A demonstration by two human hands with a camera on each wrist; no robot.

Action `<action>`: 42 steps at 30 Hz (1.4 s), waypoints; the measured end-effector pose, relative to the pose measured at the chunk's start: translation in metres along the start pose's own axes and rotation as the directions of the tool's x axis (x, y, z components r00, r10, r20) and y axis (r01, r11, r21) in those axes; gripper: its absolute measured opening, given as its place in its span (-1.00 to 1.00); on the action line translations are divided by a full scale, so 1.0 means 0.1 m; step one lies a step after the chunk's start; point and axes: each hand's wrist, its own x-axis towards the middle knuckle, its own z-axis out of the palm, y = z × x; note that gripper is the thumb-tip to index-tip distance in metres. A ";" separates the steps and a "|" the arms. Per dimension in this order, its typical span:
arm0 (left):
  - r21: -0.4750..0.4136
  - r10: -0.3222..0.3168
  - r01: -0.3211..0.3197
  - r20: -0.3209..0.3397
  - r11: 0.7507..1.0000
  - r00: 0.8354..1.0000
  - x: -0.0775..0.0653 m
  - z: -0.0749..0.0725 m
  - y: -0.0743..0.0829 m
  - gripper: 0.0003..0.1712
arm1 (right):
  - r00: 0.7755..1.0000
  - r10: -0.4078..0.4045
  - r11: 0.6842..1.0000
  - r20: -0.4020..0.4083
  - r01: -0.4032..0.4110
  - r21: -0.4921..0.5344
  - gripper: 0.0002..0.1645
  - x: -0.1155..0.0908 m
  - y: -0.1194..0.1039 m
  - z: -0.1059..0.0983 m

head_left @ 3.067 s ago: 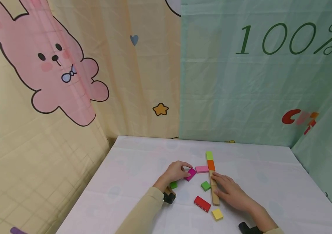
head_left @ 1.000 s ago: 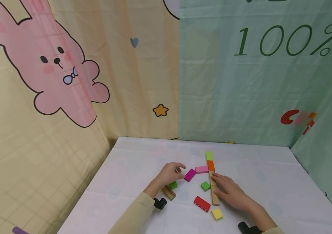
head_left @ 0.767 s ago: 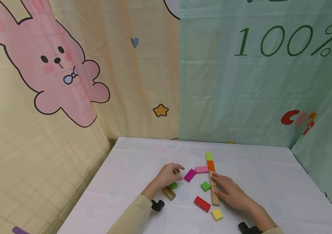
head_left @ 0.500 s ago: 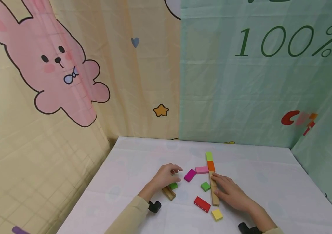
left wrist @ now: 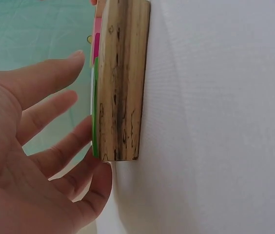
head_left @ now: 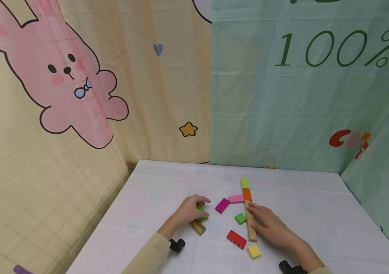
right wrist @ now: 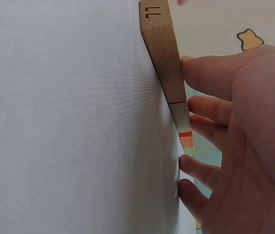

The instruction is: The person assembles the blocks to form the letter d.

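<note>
My left hand [head_left: 188, 210] hovers around a green block [head_left: 200, 208], its thumb and fingers spread apart. Close under that hand lies a brown wooden block [head_left: 198, 227] with dark grain, large in the left wrist view. Two plain wooden blocks [head_left: 252, 230] lie end to end, continued by an orange block [head_left: 247, 194] and a light green block [head_left: 245, 183]. Extended fingers of my right hand [head_left: 272, 224] touch this row from the right; the thumb meets the nearer wooden block [right wrist: 164, 58], marked 11. A pink block [head_left: 236, 199] branches left off the row, and a magenta block [head_left: 222, 205] slants from its end.
Left of the row sits a small green block [head_left: 240, 218]. Nearer the front are a red block [head_left: 237, 239] with white dots and a yellow block [head_left: 254, 251]. All lie on a white-covered table [head_left: 160, 182], with printed curtains [head_left: 276, 114] behind it.
My left hand has let go of the magenta block and moved left and nearer, to the green block by the brown one. My right hand stays in place at the row.
</note>
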 end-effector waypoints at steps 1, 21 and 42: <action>0.001 -0.002 0.002 -0.001 1.000 1.000 0.00 0.00 -0.01 -0.55 | 1.000 0.000 1.000 0.001 0.000 -0.001 -0.23 0.00 0.00 0.00; 0.094 -0.031 0.033 -0.025 0.995 0.999 -0.07 -0.03 -0.09 -0.19 | 1.000 -0.004 1.000 0.005 0.004 0.007 -0.23 -0.01 0.01 0.00; 0.131 -0.011 0.021 -0.075 0.991 0.997 -0.14 -0.01 -0.03 -0.42 | 1.000 0.000 1.000 0.010 0.000 0.025 -0.22 -0.01 0.03 0.00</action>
